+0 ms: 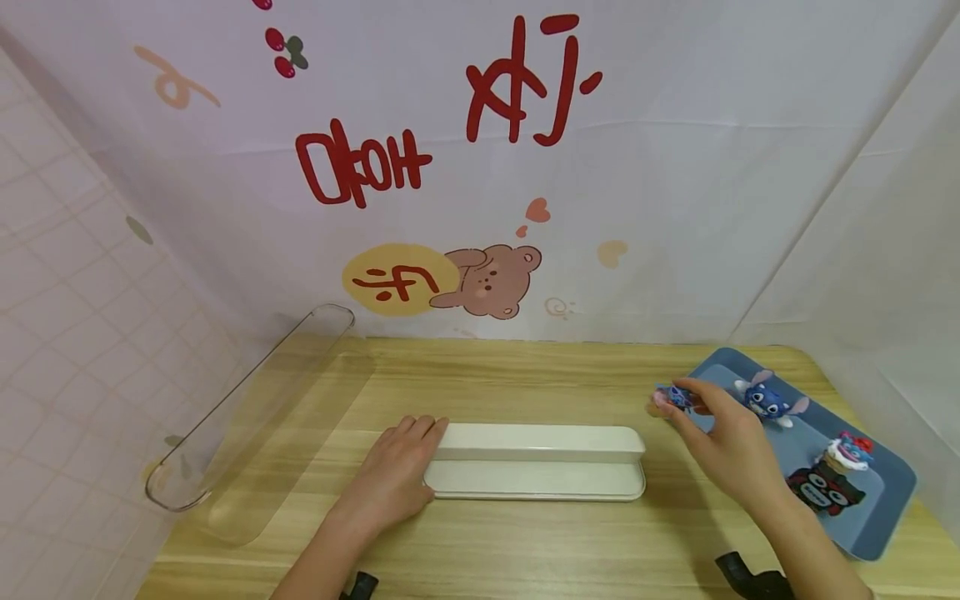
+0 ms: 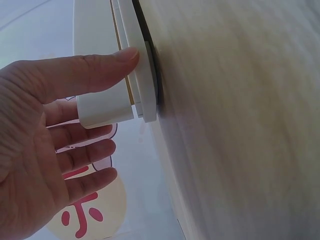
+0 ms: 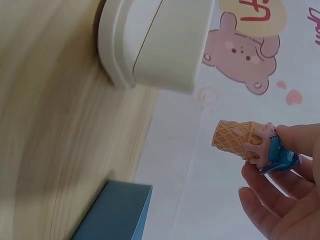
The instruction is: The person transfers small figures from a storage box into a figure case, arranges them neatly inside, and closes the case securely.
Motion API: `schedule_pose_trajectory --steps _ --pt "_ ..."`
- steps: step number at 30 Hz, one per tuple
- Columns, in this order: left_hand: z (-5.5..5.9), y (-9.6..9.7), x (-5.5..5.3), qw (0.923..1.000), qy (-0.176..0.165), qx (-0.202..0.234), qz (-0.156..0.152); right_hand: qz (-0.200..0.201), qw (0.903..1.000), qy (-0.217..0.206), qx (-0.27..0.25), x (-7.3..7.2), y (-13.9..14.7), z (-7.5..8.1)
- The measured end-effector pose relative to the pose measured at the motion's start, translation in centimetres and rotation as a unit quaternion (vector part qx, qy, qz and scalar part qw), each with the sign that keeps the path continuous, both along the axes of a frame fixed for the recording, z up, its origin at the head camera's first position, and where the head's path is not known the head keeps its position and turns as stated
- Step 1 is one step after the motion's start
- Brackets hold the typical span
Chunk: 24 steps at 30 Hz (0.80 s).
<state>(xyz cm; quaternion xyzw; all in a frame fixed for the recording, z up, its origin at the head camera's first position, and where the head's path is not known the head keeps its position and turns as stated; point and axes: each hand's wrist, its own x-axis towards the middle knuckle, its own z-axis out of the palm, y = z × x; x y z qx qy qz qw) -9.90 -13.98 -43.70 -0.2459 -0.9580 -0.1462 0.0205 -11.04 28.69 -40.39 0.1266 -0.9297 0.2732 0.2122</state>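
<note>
A low white stepped stand (image 1: 536,481) lies on the wooden table in the head view. My left hand (image 1: 401,467) grips its left end, thumb (image 2: 125,54) on the front edge and fingers at the back in the left wrist view. Left of the blue tray (image 1: 888,500), my right hand (image 1: 731,442) pinches a small ice-cream-cone figurine (image 3: 240,137) by its blue top, the waffle cone pointing away from the fingers. Inside the tray are a blue figurine with long pinkish ears (image 1: 767,402), another cone figurine (image 1: 851,452) and a dark owl-faced piece (image 1: 825,490).
A long clear plastic cover (image 1: 255,467) stands at the table's left side. White printed cloth (image 1: 675,183) walls in the back and both sides. Two black curved parts (image 1: 753,579) poke in at the bottom edge of the head view.
</note>
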Motion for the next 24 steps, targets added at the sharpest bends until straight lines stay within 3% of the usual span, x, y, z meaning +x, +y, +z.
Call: schedule_pose_trajectory --steps 9,24 --pt "-0.1 0.0 -0.2 0.9999 0.01 -0.007 -0.002 0.035 0.9963 0.077 -0.016 -0.1 -1.8 -0.5" --pt "0.0 0.1 0.0 0.9999 0.004 -0.01 -0.001 0.081 0.9908 0.09 -0.06 -0.4 -4.7 -0.5"
